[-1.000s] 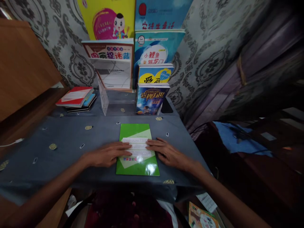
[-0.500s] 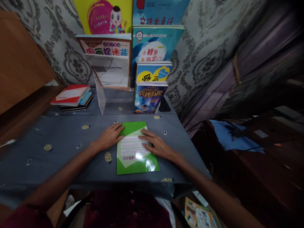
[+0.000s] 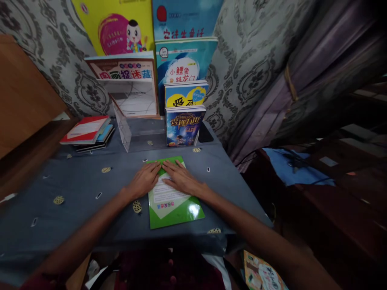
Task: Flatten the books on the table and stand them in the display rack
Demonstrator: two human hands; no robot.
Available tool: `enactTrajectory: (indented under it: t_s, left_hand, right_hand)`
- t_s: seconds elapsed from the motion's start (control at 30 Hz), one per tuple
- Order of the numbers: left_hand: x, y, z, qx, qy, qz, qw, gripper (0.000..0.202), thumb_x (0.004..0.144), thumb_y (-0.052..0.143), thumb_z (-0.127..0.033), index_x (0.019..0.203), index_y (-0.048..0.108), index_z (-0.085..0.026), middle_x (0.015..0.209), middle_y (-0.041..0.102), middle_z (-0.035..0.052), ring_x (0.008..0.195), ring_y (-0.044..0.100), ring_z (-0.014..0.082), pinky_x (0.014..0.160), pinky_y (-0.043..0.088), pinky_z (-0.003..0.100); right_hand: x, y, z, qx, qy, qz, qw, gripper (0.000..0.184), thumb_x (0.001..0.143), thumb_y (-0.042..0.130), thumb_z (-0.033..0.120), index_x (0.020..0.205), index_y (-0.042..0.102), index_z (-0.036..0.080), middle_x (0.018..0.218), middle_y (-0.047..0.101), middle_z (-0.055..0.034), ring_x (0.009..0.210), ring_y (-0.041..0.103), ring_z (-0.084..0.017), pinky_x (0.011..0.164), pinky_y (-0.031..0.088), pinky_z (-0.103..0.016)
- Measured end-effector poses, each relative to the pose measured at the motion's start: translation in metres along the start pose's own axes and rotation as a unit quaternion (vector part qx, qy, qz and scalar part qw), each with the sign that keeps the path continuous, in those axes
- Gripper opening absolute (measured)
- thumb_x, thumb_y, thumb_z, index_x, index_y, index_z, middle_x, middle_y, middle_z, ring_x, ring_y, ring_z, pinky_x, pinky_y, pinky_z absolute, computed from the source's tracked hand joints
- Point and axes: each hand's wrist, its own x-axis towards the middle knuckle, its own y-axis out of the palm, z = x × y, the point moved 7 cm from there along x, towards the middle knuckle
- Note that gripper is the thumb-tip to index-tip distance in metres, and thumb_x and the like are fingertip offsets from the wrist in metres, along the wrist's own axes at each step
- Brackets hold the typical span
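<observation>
A green book [image 3: 178, 215] with a pale text panel lies closed and flat on the table, its print upside down to me. My left hand [image 3: 144, 180] rests flat on its upper left part, fingers stretched out. Across the upper middle of the cover lies my right hand [image 3: 179, 177], palm down, with its fingers pointing up and to the left. The fingertips of both hands come close together near the book's far edge. Neither hand grips anything. Part of the cover's text is hidden beneath the hands.
Beyond the book stands a clear acrylic rack [image 3: 142, 143] with several books, a blue book [image 3: 183, 127] foremost. A stack with a red book [image 3: 84, 129] on top lies left. A dark phone-like object [image 3: 206, 133] sits right of the rack. Another book [image 3: 263, 272] is below the table.
My right hand has slid left over the cover, towards my left hand. The green book is turned slightly. The whole view has shifted a little.
</observation>
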Motion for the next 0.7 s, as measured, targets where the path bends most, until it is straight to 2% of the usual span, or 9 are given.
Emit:
enactTrajectory:
  t_s: [0.2,0.27,0.37,0.47,0.6,0.7]
  left_hand:
    - [0.011,-0.01,-0.009,0.031,-0.002,0.025,0.999,0.03,0.096,0.043,-0.017,0.121,0.06,-0.012,0.131,0.064,0.0154,0.121,0.061,0.0263,0.106,0.048,0.044]
    - [0.017,-0.011,-0.013,0.049,-0.009,0.042,0.998,0.027,0.096,0.043,-0.016,0.114,0.062,-0.011,0.124,0.066,0.0165,0.115,0.063,0.0274,0.101,0.051,0.044]
    - [0.027,-0.008,-0.017,0.053,-0.016,0.059,0.997,0.027,0.096,0.042,-0.017,0.113,0.063,-0.013,0.124,0.066,0.0165,0.114,0.063,0.0281,0.098,0.05,0.045]
    - [0.039,0.001,-0.023,0.021,0.011,0.071,0.997,0.037,0.096,0.039,-0.016,0.128,0.057,-0.015,0.138,0.06,0.0155,0.126,0.057,0.027,0.106,0.044,0.046]
    - [0.056,0.013,-0.033,-0.02,0.059,0.086,0.994,0.046,0.096,0.036,-0.016,0.14,0.049,-0.016,0.149,0.052,0.0133,0.138,0.048,0.025,0.112,0.037,0.047]
    - [0.068,0.018,-0.038,-0.036,0.075,0.084,0.993,0.048,0.096,0.037,-0.015,0.143,0.048,-0.017,0.148,0.053,0.013,0.137,0.049,0.0247,0.112,0.036,0.047]
  right_hand:
    - [-0.008,-0.005,-0.034,-0.024,0.117,-0.009,0.993,0.063,0.1,0.048,0.041,0.149,0.04,0.004,0.158,0.035,-0.023,0.15,0.027,-0.031,0.122,0.02,-0.055]
    - [-0.011,-0.006,-0.042,-0.016,0.133,-0.016,0.991,0.061,0.1,0.046,0.04,0.15,0.041,0.005,0.158,0.035,-0.0219,0.15,0.028,-0.03,0.122,0.02,-0.056]
    - [-0.012,-0.007,-0.054,0.011,0.122,-0.039,0.992,0.054,0.1,0.043,0.036,0.148,0.045,0.01,0.156,0.041,-0.0194,0.148,0.033,-0.028,0.121,0.021,-0.056]
    - [-0.011,-0.007,-0.07,0.069,0.094,-0.068,0.991,0.048,0.099,0.04,0.027,0.145,0.05,0.018,0.151,0.051,-0.0149,0.143,0.043,-0.026,0.119,0.027,-0.057]
    - [-0.013,-0.009,-0.089,0.163,0.051,-0.101,0.98,0.048,0.098,0.039,0.023,0.144,0.051,0.022,0.145,0.057,-0.0095,0.136,0.051,-0.024,0.115,0.038,-0.051]
    - [-0.015,-0.011,-0.097,0.201,0.051,-0.121,0.971,0.05,0.097,0.039,0.022,0.146,0.05,0.024,0.143,0.06,-0.007,0.132,0.055,-0.022,0.113,0.042,-0.048]
